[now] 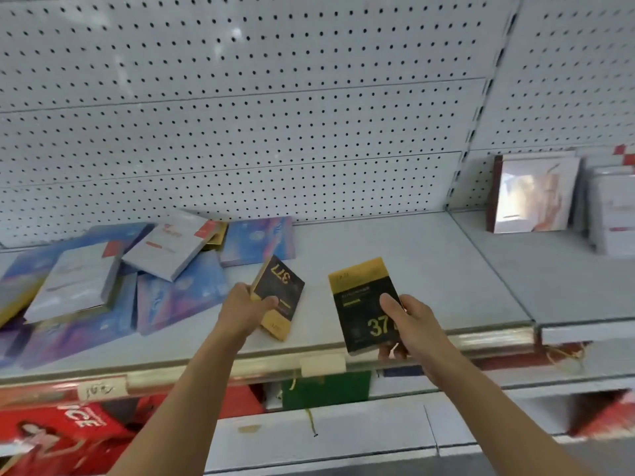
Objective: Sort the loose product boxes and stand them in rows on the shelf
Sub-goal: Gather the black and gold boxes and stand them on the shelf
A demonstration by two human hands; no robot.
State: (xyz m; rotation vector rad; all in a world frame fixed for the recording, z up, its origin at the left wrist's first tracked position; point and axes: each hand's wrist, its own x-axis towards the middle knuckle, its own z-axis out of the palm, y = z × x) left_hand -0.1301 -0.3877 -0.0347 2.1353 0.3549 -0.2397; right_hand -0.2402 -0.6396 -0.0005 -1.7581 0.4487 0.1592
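Risk first: two black-and-gold boxes in hand at once, one per hand, both above the shelf (395, 255) near its front lip. Left hand (245, 309) pinching the left black-and-gold box (279, 297) by one long edge only, thumb on the face, rest of the fingers behind; box tilted and turned upside down, "377" reading inverted. Likely to swing or drop from so narrow a hold, or to be stood wrong way up in the row. Right hand (410, 326) clamped on the right black-and-gold box (366, 305), thumb across the face, other fingers hidden behind; lower edge overhanging the shelf lip, so a slip probably sends it down toward the lower tier. Printing upright here, "37" partly covered by the thumb. Both boxes slim, flat, glossy, black faces with a gold band at one end; thin footprint, probably quick to topple if stood alone with nothing to lean on. Loose pile (113, 280) at left still unsorted: blue-purple flat boxes under white-and-red ones, overlapping, lying flat, near the left hand's elbow room, liable to be knocked. Standing boxes (536, 194) at far right, well apart, upright against the pegboard (240, 115).
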